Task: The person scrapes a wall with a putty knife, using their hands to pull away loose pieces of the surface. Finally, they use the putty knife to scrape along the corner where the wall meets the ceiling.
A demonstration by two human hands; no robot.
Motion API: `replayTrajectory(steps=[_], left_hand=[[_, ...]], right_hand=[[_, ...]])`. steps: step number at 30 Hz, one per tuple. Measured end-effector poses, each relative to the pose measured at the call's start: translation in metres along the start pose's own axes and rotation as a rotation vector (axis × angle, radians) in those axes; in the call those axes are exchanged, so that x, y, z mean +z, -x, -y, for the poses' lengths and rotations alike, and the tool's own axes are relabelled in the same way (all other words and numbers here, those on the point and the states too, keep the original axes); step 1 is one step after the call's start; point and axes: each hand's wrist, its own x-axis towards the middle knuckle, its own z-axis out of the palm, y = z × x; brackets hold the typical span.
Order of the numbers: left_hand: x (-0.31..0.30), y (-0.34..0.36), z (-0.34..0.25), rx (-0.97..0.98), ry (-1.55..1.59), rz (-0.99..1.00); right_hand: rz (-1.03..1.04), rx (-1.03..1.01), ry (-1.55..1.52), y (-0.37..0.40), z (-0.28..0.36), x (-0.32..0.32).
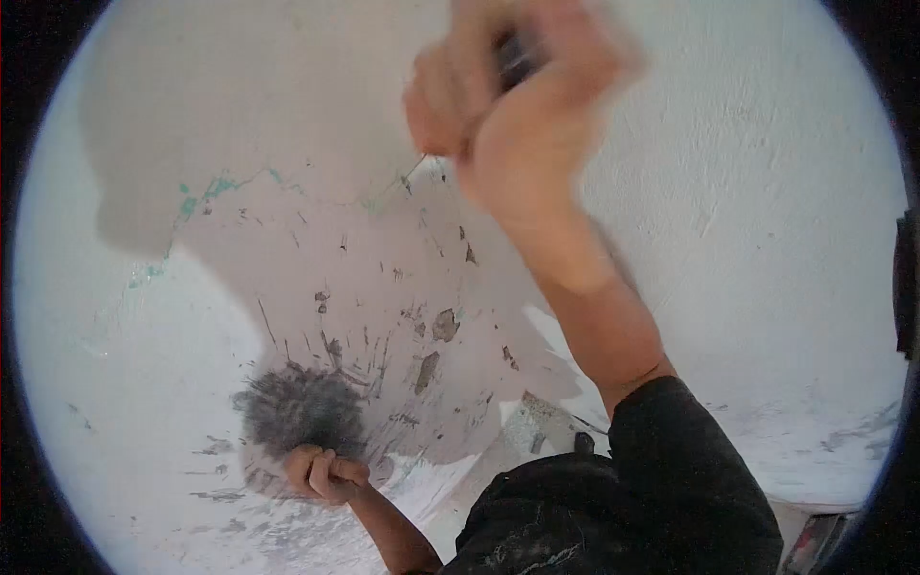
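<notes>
My right hand is raised in front of the pale wall, smeared by motion. Its fingers are wrapped round a dark object, of which only a small part shows between them; its kind cannot be made out. Low on the left, my left hand is closed, with the fingers curled, at the lower edge of a dark grey, fuzzy-looking round patch. Whether that hand holds anything is hidden. Chipped spots and dark scrape marks show on the wall between my hands.
A green-edged crack runs across the white wall. My shadow falls over its middle and left. A dark object stands at the far right edge. Some items sit at the lower right, below a pale ledge.
</notes>
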Motion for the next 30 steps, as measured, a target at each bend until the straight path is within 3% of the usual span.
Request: replayTrajectory(steps=[1, 4, 6, 9, 12, 14, 16, 18, 19, 20, 22, 27, 30], left_hand=[[-0.001, 0.001, -0.001, -0.012, 0.007, 0.0], [0.004, -0.002, -0.003, -0.019, 0.002, -0.019], [0.001, -0.004, -0.003, -0.016, -0.005, -0.005], [-0.001, -0.006, -0.003, 0.016, 0.042, 0.018], [0.004, -0.007, -0.005, 0.004, -0.009, 0.03], [0.003, -0.008, -0.006, -0.025, 0.0, 0.014], [0.004, -0.009, -0.005, -0.009, 0.002, 0.008], [0.005, -0.008, -0.004, -0.004, 0.001, -0.005], [0.003, -0.008, -0.003, 0.006, 0.029, 0.0], [0.003, -0.008, -0.003, 0.016, 0.054, 0.002], [0.006, -0.009, -0.006, -0.005, 0.056, -0.013], [0.003, -0.008, -0.003, 0.019, 0.016, -0.007], [0.008, -0.01, -0.006, -0.026, 0.038, -0.044]], right_hand=[[-0.067, 0.081, 0.119, 0.006, -0.007, -0.002], [0.05, 0.027, 0.294, 0.015, -0.014, -0.011], [0.009, 0.077, 0.142, 0.007, 0.017, 0.0], [0.087, -0.003, 0.149, 0.006, 0.011, -0.007], [-0.023, 0.019, 0.294, 0.008, 0.002, -0.001], [0.109, -0.078, -0.074, 0.001, 0.012, -0.003], [0.095, -0.096, -0.146, -0.004, 0.011, -0.007], [0.221, -0.003, -0.214, 0.001, 0.009, -0.021], [0.013, 0.095, 0.239, 0.011, -0.003, -0.009], [0.02, 0.096, 0.239, 0.013, -0.001, -0.009], [0.114, -0.04, -0.182, 0.012, 0.01, -0.01], [0.227, -0.086, -0.41, 0.005, 0.013, -0.015], [0.186, -0.032, -0.096, 0.011, -0.009, -0.018]])
